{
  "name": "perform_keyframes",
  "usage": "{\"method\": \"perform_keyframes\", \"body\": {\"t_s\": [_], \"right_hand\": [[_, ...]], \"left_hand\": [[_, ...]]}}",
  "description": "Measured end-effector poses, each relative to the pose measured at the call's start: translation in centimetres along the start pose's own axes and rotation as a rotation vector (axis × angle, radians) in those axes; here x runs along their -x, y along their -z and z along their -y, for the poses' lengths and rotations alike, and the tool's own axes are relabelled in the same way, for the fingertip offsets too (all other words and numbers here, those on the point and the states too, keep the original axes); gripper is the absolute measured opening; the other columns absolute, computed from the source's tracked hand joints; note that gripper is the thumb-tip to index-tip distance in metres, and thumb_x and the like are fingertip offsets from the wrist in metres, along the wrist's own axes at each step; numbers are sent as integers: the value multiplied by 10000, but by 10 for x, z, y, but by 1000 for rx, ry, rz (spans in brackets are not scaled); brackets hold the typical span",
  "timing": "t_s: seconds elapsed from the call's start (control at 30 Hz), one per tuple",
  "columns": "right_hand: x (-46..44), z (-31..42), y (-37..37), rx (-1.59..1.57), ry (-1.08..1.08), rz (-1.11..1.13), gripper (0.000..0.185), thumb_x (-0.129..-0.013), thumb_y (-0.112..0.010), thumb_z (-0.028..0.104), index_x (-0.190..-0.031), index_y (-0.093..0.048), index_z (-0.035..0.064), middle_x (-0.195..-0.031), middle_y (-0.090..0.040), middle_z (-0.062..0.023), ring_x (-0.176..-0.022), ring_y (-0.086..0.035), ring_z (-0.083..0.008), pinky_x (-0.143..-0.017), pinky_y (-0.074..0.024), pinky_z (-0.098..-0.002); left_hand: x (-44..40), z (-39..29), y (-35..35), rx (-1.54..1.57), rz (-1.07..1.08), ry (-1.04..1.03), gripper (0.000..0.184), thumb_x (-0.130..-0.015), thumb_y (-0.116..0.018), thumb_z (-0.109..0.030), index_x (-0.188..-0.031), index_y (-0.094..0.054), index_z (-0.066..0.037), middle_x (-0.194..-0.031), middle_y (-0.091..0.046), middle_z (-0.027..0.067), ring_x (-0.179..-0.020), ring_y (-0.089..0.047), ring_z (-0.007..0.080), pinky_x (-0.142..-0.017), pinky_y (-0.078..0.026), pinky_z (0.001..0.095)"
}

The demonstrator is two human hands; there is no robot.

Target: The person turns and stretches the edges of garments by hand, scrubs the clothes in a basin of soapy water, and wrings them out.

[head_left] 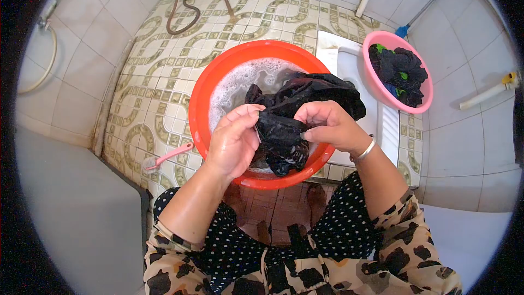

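Observation:
A wet black garment (314, 95) hangs between my hands, over a red basin (204, 90) of soapy water (232, 82). My left hand (234, 139) pinches one edge of the cloth between thumb and fingers. On the other side my right hand (330, 125), with a bracelet at the wrist, grips the same piece. The stretch of cloth between them is pulled fairly flat. Its far part drapes across the basin's right rim, and the lower folds hang down inside, near the suds. The kind of garment cannot be made out.
A pink basin (371, 76) of dark clothes (401, 74) stands right, by a white squat toilet (387, 131). A pink-handled brush (169, 157) lies on the tiles left. Behind is a brown hose (191, 8); a grey panel (76, 207) stands at left.

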State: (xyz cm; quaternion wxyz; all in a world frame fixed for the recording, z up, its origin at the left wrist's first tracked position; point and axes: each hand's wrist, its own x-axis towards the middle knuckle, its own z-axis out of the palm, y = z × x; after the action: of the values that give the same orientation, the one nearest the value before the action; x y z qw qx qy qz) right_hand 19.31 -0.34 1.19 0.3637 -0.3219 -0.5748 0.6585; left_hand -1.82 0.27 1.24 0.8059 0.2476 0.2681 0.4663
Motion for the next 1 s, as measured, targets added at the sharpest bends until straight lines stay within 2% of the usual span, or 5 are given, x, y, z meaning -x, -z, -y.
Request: {"method": "perform_keyframes", "body": {"t_s": [0.17,0.37,0.43,0.7,1.0], "right_hand": [[1,1,-2,-13,-67,-48,126,-750,-625,107,-812,-563,16,-754,-548,34,-702,-480,-49,-634,-412,-218],[-3,-9,-9,314,55,-211,133,-757,-623,139,-752,-566,20,-645,-546,-2,-626,-494,-74,-590,-419,-240],[-5,-7,-11,388,78,-209,140,-758,-623,145,-762,-565,17,-640,-549,-21,-615,-506,-89,-590,-425,-248],[-11,-12,-6,381,59,-117,141,-763,-611,145,-783,-568,11,-660,-563,-39,-628,-525,-104,-608,-432,-253],[-7,-4,1,77,59,-13,197,-731,-656,141,-817,-539,8,-747,-508,31,-700,-463,-47,-643,-389,-194]], "left_hand": [[0,-1,-2,-33,5,-4,126,-820,-531,-64,-929,-559,-6,-874,-580,65,-839,-548,162,-799,-429,301],[-1,3,1,-822,100,-273,123,-761,-655,-93,-834,-601,-9,-829,-542,49,-819,-505,140,-784,-391,265],[-1,0,3,-1073,20,-370,166,-762,-660,-110,-884,-600,-15,-982,-556,54,-934,-512,141,-829,-392,276],[-1,-3,4,-312,-50,-23,141,-809,-602,-93,-929,-551,-39,-937,-557,41,-864,-533,144,-778,-440,286],[-1,-4,-4,-407,-180,-112,60,-847,-556,-82,-887,-550,-38,-790,-553,5,-706,-506,75,-661,-426,225]]}}
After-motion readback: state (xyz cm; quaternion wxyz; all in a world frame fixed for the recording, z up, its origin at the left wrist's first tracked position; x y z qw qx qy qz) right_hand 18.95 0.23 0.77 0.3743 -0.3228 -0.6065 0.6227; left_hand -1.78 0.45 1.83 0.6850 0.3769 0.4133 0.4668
